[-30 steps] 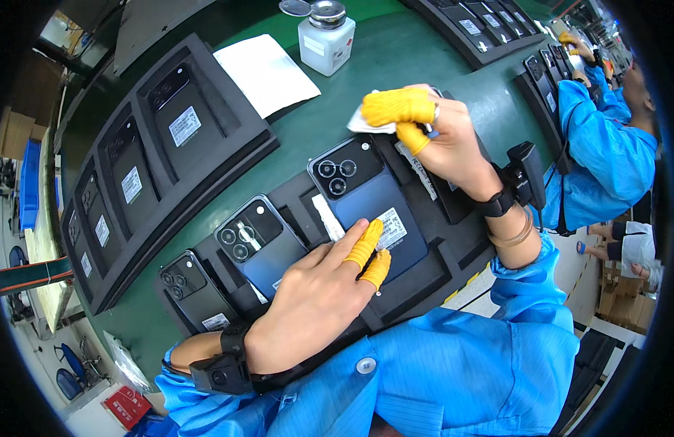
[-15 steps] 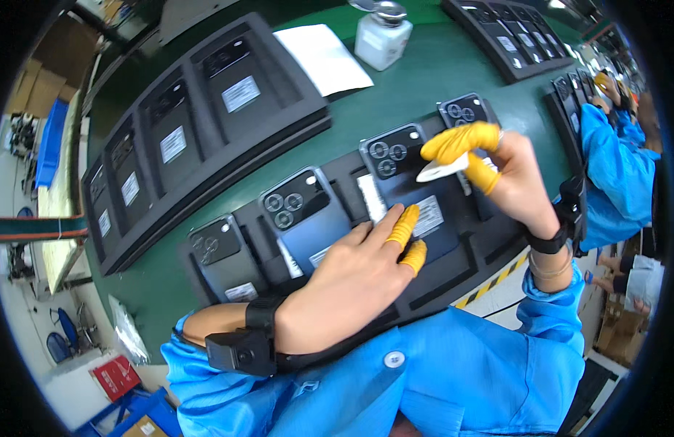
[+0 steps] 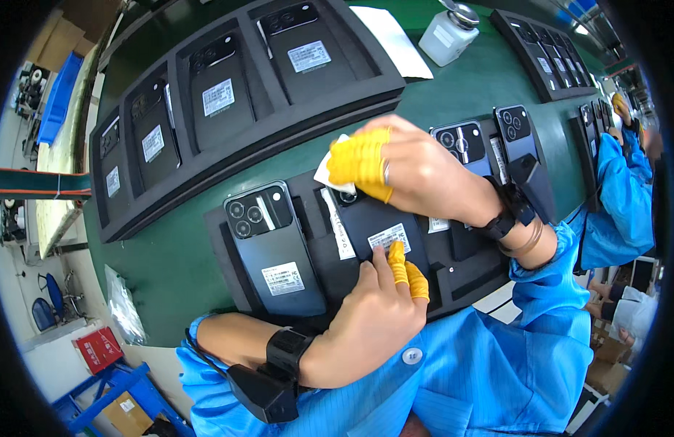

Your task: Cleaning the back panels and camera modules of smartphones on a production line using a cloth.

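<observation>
My right hand [image 3: 399, 164], with yellow finger cots, pinches a folded white wipe [image 3: 323, 175] against the camera area of a dark smartphone [image 3: 367, 224], hiding most of its lenses. That phone lies back up in a black foam tray [image 3: 449, 285], second from the left. My left hand [image 3: 377, 302] rests on its lower back, with fingers stretched out by the white label and two yellow cots on. To the left lies a blue-grey smartphone [image 3: 275, 244] with three lenses. Two more smartphones lie right of my right hand, one of them [image 3: 459, 140] partly behind my wrist.
Behind, a larger black foam tray [image 3: 260, 142] holds several labelled phones. A white paper [image 3: 399, 44] and a white pump bottle [image 3: 448, 35] stand beyond it on the green table. Another phone tray [image 3: 545, 54] lies far right, near a co-worker's blue sleeve [image 3: 620, 197].
My left hand has shifted from the third phone onto the second from the left. My right hand has come left and down, bringing the wipe from mid-air onto that phone's camera area.
</observation>
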The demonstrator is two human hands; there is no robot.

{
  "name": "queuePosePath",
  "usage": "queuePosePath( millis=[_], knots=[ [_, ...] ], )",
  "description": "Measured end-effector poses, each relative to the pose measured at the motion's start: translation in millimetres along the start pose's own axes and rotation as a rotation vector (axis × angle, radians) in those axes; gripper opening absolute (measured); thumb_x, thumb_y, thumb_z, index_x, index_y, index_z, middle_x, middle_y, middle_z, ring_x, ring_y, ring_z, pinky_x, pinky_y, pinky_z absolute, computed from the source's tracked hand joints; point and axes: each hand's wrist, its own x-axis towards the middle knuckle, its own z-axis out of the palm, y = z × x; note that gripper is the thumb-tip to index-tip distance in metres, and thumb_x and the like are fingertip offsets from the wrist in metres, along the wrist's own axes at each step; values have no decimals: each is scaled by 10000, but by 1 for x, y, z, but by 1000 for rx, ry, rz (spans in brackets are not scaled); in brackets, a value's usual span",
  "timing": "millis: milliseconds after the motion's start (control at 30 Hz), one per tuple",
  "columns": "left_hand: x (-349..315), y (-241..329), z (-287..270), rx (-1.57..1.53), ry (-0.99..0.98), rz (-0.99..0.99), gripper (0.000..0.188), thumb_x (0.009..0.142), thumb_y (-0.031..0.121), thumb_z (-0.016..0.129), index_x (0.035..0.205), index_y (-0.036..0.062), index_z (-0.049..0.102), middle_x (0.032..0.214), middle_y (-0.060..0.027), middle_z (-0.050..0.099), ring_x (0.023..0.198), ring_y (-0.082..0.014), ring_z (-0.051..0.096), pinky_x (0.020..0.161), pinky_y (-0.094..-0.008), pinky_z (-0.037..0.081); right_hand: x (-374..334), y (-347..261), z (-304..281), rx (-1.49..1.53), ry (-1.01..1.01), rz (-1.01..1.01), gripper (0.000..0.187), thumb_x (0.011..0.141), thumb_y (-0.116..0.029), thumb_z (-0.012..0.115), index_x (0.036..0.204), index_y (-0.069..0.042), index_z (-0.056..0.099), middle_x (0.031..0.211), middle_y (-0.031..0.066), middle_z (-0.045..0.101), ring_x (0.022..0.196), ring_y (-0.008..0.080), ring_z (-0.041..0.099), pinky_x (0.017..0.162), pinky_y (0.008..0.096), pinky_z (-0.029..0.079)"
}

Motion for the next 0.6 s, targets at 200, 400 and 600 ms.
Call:
queuePosePath(
  millis=[200,400,600],
  knots=[
    [0,2,-1,31,-65,45,316,703,162,623,950,-22,694,863,-262,698,868,-362,696,655,-312,514,-12,-5,-14,-48,-171,-193,267,701,-103,624,936,-10,710,989,102,710,851,213,671,1022,437,478],
    [0,1,0,44,-26,68,320,714,166,623,963,-20,696,813,-258,691,875,-382,694,642,-307,507,-15,-2,-19,-68,-229,-130,288,683,-99,645,943,7,707,947,108,710,814,224,676,1003,438,488],
    [1,2,-2,24,-55,52,327,715,168,622,973,-22,692,830,-262,692,854,-378,692,618,-305,496,-10,-6,-12,31,-319,-248,315,690,-106,644,981,-4,709,955,128,699,832,235,672,970,427,498]
  ],
)
